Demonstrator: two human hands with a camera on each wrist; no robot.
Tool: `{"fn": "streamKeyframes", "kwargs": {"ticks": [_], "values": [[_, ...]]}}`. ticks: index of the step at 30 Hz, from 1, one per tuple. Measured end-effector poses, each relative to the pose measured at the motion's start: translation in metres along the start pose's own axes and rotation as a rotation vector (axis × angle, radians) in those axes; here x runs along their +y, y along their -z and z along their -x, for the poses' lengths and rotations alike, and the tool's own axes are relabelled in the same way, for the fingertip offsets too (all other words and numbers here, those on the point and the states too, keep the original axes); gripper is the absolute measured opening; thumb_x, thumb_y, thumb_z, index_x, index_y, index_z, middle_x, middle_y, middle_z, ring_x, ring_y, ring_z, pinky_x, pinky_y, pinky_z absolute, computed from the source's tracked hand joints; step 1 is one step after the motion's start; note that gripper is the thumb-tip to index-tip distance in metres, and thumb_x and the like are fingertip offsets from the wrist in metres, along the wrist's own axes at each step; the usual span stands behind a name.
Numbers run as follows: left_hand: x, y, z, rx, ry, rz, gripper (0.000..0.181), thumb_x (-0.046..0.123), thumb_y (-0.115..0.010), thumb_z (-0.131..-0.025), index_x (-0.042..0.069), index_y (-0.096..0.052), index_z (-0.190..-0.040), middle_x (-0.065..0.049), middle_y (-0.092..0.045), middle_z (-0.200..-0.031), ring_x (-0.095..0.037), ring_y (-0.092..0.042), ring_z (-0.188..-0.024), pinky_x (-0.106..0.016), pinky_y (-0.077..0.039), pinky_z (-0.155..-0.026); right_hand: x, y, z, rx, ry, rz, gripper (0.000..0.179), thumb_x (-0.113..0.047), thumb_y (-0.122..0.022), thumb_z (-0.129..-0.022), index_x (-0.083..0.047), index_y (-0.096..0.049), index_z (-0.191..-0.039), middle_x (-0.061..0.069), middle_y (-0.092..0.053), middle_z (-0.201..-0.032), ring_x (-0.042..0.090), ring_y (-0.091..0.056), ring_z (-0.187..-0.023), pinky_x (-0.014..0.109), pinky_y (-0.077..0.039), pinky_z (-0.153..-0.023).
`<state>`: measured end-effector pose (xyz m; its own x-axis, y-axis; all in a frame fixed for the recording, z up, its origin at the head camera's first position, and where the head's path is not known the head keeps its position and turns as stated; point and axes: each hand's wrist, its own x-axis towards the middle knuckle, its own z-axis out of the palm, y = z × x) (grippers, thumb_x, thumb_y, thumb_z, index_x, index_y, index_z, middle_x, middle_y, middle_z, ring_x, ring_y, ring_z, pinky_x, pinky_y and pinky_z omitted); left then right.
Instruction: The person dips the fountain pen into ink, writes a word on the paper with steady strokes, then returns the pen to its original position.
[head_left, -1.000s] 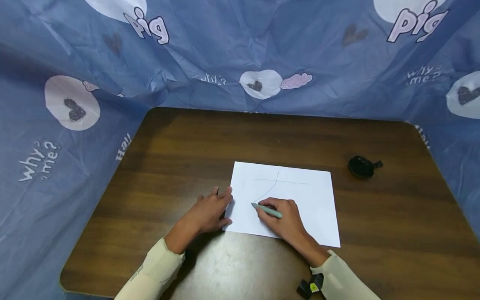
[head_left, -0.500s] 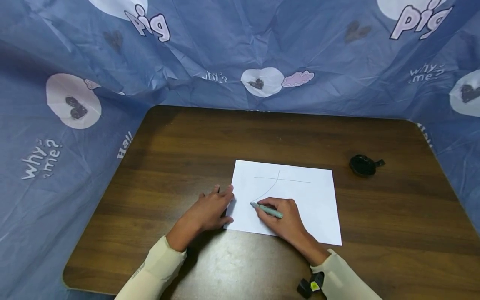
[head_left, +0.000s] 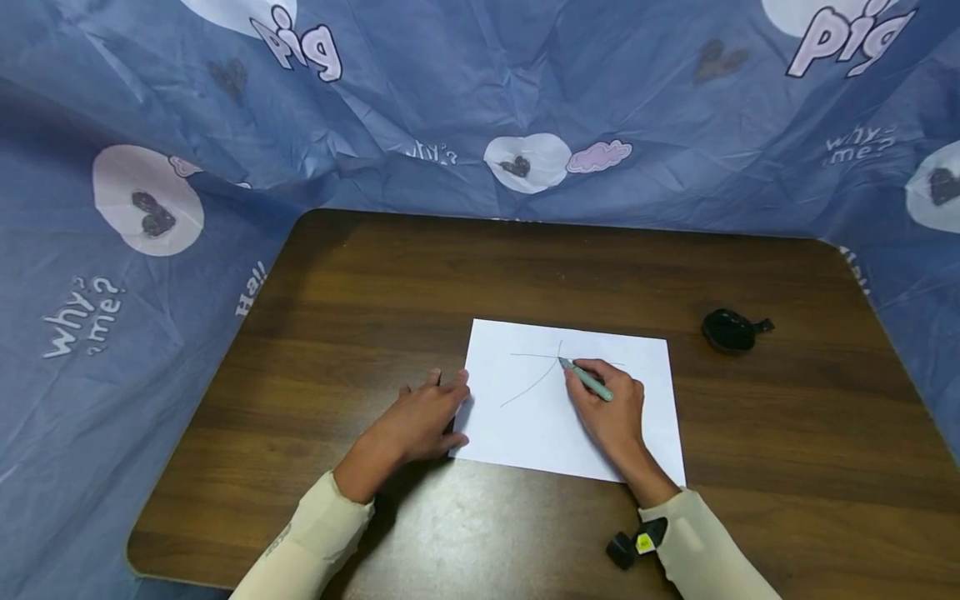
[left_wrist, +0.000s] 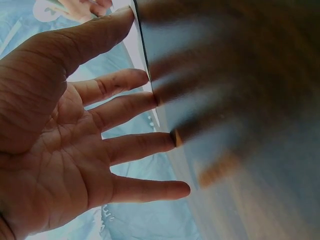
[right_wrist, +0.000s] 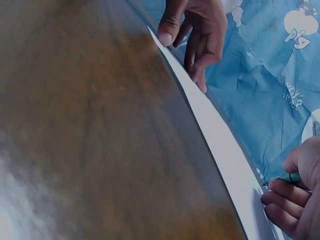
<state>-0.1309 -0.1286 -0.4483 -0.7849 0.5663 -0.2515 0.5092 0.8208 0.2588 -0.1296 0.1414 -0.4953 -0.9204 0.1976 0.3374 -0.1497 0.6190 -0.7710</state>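
Note:
A white sheet of paper [head_left: 517,433] lies on the brown table, bearing a thin near-horizontal line and a curved stroke that crosses it and sweeps down to the left. My right hand [head_left: 611,412] pinches a grey-green pen [head_left: 592,382], its tip right where the two strokes meet. In the right wrist view the pen [right_wrist: 292,177] shows between thumb and curled fingers. My left hand [head_left: 420,421] rests at the paper's left edge with fingers spread. The left wrist view shows that hand's palm [left_wrist: 60,155], the thumb and some fingertips at the sheet's edge.
A small black round object with a short tab [head_left: 731,331] sits on the table [head_left: 375,283] to the right of the paper. A blue printed cloth [head_left: 420,92] hangs around the table's back and sides. A black device with a yellow patch [head_left: 643,542] is on the right wrist.
My right hand has moved up and to the right with the pen, from the curve's lower left end to the crossing of the lines. The left hand stays in place.

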Motion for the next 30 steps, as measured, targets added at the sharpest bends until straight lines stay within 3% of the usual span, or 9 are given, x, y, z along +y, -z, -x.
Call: {"fn": "streamKeyframes", "kwargs": {"ticks": [30], "values": [[0.0028, 0.0027, 0.0007, 0.023, -0.010, -0.008, 0.054, 0.034, -0.072, -0.081, 0.008, -0.049, -0.123, -0.010, -0.038, -0.146, -0.045, -0.037, -0.128, -0.071, -0.032, -0.085, 0.0015, 0.0040, 0.0000, -0.052, -0.003, 0.000, 0.022, -0.025, -0.072, -0.081, -0.008, -0.074, -0.095, 0.001, -0.072, -0.086, 0.014, -0.066, -0.078, 0.035, -0.048, -0.068]]}}
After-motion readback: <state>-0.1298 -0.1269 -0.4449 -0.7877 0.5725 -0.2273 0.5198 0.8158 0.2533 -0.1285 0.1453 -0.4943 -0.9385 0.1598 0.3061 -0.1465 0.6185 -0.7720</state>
